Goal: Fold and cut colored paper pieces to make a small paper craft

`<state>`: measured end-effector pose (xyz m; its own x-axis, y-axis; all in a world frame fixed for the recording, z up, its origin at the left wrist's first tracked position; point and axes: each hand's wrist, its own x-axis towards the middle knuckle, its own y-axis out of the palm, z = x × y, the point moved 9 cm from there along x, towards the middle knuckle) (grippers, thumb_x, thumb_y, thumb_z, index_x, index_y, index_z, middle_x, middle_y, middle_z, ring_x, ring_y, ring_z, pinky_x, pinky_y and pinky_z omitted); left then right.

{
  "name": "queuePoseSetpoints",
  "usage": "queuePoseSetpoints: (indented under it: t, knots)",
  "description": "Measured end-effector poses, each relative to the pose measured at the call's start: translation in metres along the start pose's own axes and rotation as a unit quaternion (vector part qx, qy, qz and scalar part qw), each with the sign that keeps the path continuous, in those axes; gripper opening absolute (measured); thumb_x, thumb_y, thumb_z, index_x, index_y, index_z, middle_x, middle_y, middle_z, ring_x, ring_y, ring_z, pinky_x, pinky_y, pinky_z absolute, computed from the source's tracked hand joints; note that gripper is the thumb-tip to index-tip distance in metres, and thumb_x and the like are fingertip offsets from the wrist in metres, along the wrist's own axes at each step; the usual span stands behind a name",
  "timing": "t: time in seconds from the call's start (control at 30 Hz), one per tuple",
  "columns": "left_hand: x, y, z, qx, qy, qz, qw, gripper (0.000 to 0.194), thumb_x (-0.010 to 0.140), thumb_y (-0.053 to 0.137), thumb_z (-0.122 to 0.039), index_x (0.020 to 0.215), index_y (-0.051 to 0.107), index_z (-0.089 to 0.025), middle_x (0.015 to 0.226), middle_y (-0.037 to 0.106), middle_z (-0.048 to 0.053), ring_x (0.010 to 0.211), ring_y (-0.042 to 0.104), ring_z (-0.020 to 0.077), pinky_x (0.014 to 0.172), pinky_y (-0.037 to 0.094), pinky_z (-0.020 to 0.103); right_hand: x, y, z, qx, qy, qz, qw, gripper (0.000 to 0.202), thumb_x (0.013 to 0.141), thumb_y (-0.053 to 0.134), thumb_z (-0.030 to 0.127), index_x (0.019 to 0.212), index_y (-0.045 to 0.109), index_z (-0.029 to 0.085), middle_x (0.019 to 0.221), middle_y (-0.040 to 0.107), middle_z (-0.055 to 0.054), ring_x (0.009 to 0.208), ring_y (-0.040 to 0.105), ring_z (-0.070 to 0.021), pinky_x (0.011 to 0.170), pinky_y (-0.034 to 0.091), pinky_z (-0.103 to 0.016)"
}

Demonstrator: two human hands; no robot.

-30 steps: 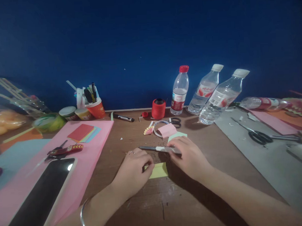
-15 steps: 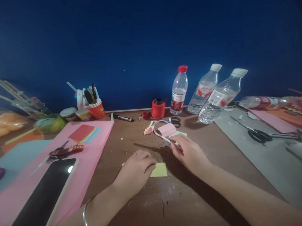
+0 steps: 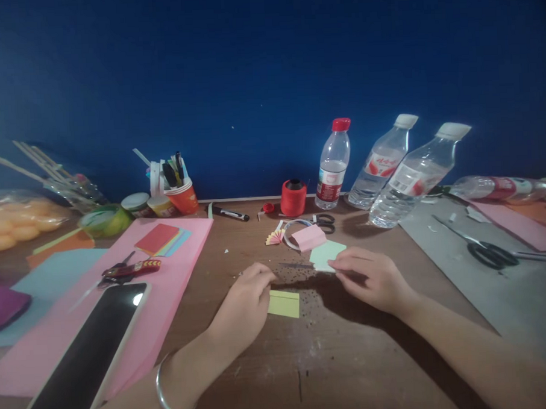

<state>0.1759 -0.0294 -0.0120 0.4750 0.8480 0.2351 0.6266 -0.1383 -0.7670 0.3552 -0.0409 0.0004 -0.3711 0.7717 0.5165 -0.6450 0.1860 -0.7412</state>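
A small yellow-green folded paper (image 3: 284,304) lies on the brown table, its left end hidden by my left hand (image 3: 248,302). The fingers of that hand are curled together, and what they hold, if anything, is out of sight. My right hand (image 3: 371,278) is closed in a pinch at the edge of a light green paper (image 3: 328,254). Something slim and whitish shows at its fingertips, too small to name. A thin dark sliver (image 3: 296,265) points left from there; I cannot tell whether it is a shadow. Beyond sits a folded pink paper (image 3: 308,238).
Tape roll (image 3: 290,243), red thread spool (image 3: 293,199), black-handled scissors (image 3: 325,222) and bottles (image 3: 332,172) stand or lie behind. At left are a phone (image 3: 87,351), pink sheets (image 3: 180,257) and a pen cup (image 3: 182,196). More scissors (image 3: 487,252) rest on a grey sheet at right.
My right hand has shifted right and slightly down, uncovering more of the light green paper. My left hand has drawn a little left, off the yellow-green paper's top edge. The view has turned slightly left.
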Motion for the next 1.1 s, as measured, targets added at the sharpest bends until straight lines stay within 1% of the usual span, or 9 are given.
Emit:
queuePoseSetpoints:
  t: [0.1, 0.2, 0.3, 0.37, 0.43, 0.53, 0.63, 0.77, 1.1]
  knots:
    - [-0.004, -0.023, -0.002, -0.030, 0.005, -0.094, 0.995, 0.025, 0.074, 0.034, 0.002, 0.075, 0.050, -0.017, 0.078, 0.050, 0.001, 0.076, 0.049, 0.0130, 0.070, 0.040, 0.028, -0.001, 0.009, 0.005, -0.026, -0.031, 0.054, 0.998, 0.019, 0.076, 0.049, 0.019, 0.088, 0.064, 0.021, 0.085, 0.064, -0.004, 0.074, 0.059, -0.0133, 0.065, 0.046, -0.024]
    - [-0.014, -0.035, -0.017, -0.038, 0.084, -0.138, 0.986, 0.023, 0.074, 0.034, 0.001, 0.067, 0.046, -0.018, 0.070, 0.047, 0.001, 0.069, 0.046, 0.0131, 0.064, 0.038, 0.029, -0.005, 0.018, 0.016, -0.042, -0.064, 0.092, 0.993, 0.020, 0.076, 0.048, 0.018, 0.088, 0.063, 0.022, 0.086, 0.064, -0.004, 0.076, 0.058, -0.0132, 0.063, 0.045, -0.023]
    - [-0.027, -0.019, -0.049, 0.025, 0.232, -0.050, 0.971, 0.024, 0.073, 0.036, -0.001, 0.062, 0.049, -0.018, 0.062, 0.049, 0.001, 0.062, 0.045, 0.0137, 0.060, 0.037, 0.030, -0.009, 0.023, 0.027, -0.077, -0.079, 0.105, 0.988, 0.018, 0.077, 0.047, 0.018, 0.084, 0.063, 0.021, 0.082, 0.064, -0.004, 0.070, 0.056, -0.0129, 0.060, 0.042, -0.023]
    - [-0.036, -0.002, -0.062, 0.109, 0.285, 0.013, 0.952, 0.025, 0.073, 0.036, -0.003, 0.058, 0.049, -0.017, 0.057, 0.049, 0.002, 0.057, 0.043, 0.0139, 0.054, 0.035, 0.029, -0.010, 0.024, 0.031, -0.100, -0.081, 0.103, 0.986, 0.018, 0.078, 0.046, 0.018, 0.082, 0.064, 0.021, 0.078, 0.063, -0.003, 0.068, 0.055, -0.0123, 0.058, 0.040, -0.022]
    - [-0.036, 0.010, -0.063, 0.199, 0.272, 0.046, 0.940, 0.026, 0.074, 0.036, -0.004, 0.055, 0.048, -0.017, 0.057, 0.049, 0.002, 0.054, 0.042, 0.0139, 0.053, 0.036, 0.029, -0.009, 0.022, 0.030, -0.111, -0.074, 0.089, 0.987, 0.019, 0.078, 0.045, 0.018, 0.080, 0.064, 0.021, 0.077, 0.063, -0.003, 0.068, 0.055, -0.0115, 0.055, 0.038, -0.021]
    - [-0.030, 0.021, -0.048, 0.309, 0.194, 0.075, 0.928, 0.020, 0.073, 0.040, -0.007, 0.061, 0.053, -0.017, 0.063, 0.052, 0.004, 0.059, 0.046, 0.0167, 0.055, 0.039, 0.030, -0.007, 0.017, 0.019, -0.133, -0.028, 0.058, 0.989, 0.019, 0.078, 0.046, 0.018, 0.080, 0.064, 0.020, 0.077, 0.063, -0.002, 0.067, 0.056, -0.0111, 0.055, 0.038, -0.020]
    - [-0.026, 0.027, -0.032, 0.357, 0.136, 0.097, 0.919, 0.016, 0.070, 0.044, -0.005, 0.069, 0.057, -0.016, 0.069, 0.056, 0.005, 0.068, 0.052, 0.0199, 0.058, 0.042, 0.032, -0.006, 0.014, 0.008, -0.160, 0.019, 0.043, 0.986, 0.019, 0.078, 0.046, 0.019, 0.081, 0.065, 0.021, 0.080, 0.063, -0.002, 0.069, 0.056, -0.0120, 0.058, 0.039, -0.021]
    - [-0.024, 0.025, -0.017, 0.385, 0.078, 0.089, 0.915, 0.022, 0.068, 0.045, -0.005, 0.084, 0.059, -0.013, 0.080, 0.059, 0.008, 0.077, 0.055, 0.0226, 0.060, 0.045, 0.033, -0.005, 0.014, 0.008, -0.143, 0.023, 0.048, 0.988, 0.020, 0.078, 0.046, 0.019, 0.081, 0.065, 0.022, 0.079, 0.064, -0.003, 0.068, 0.056, -0.0125, 0.058, 0.040, -0.021]
    - [-0.026, 0.024, -0.018, 0.393, 0.075, 0.066, 0.914, 0.037, 0.068, 0.043, -0.003, 0.101, 0.058, -0.009, 0.091, 0.063, 0.012, 0.084, 0.058, 0.0241, 0.066, 0.049, 0.035, -0.005, 0.026, 0.014, -0.104, -0.003, 0.096, 0.990, 0.020, 0.078, 0.044, 0.016, 0.084, 0.063, 0.021, 0.078, 0.061, -0.004, 0.074, 0.053, -0.0148, 0.066, 0.040, -0.025]
